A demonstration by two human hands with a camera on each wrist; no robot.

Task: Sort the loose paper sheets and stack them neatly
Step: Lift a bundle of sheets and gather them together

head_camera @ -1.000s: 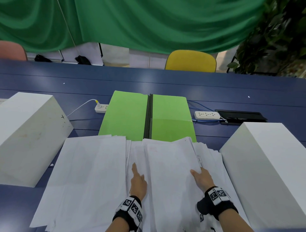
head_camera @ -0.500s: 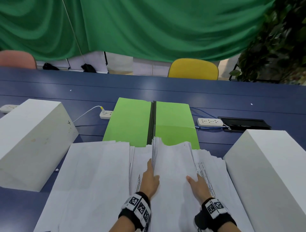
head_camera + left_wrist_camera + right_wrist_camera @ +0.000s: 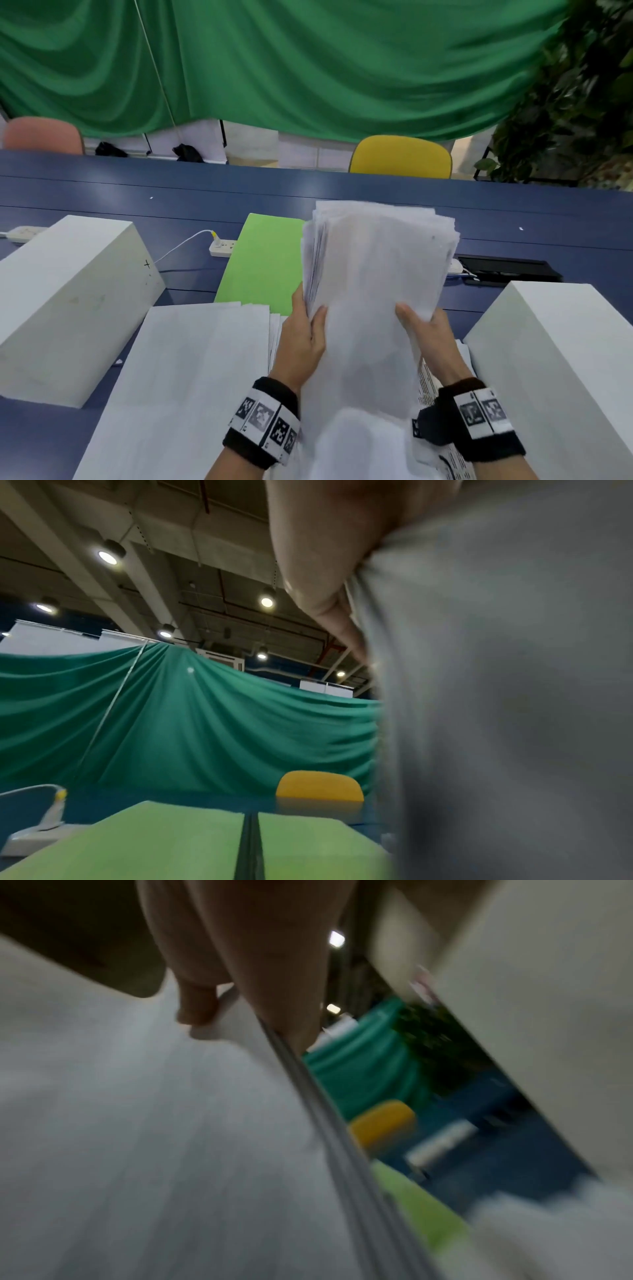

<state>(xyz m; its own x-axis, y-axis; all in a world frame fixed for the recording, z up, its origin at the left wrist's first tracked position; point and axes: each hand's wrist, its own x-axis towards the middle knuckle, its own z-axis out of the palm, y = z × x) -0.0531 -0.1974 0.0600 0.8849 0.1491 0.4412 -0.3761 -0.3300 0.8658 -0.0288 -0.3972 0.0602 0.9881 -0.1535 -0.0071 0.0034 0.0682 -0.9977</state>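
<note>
**Both hands hold a thick bundle of paper above the table**

The person's left hand (image 3: 301,339) and right hand (image 3: 433,337) grip a bundle of sheets (image 3: 370,291) by its two long edges, thumbs lying on the near face and fingers curled round behind. The bundle is tilted up toward the head camera, its far end raised over the green folder (image 3: 260,263), and its top edges are uneven, with sheets fanned out at the left side. In the right wrist view the thumb (image 3: 197,1007) presses the top sheet while the layered edge of the bundle runs beside the fingers.

More sheets (image 3: 191,377) lie spread flat on the blue table (image 3: 102,192) under and to the left of the hands, and a few printed pages (image 3: 428,383) show beneath the right wrist. A white block (image 3: 65,301) stands on the left and another white block (image 3: 561,359) on the right. A power strip (image 3: 222,247) lies just beside the folder.
</note>
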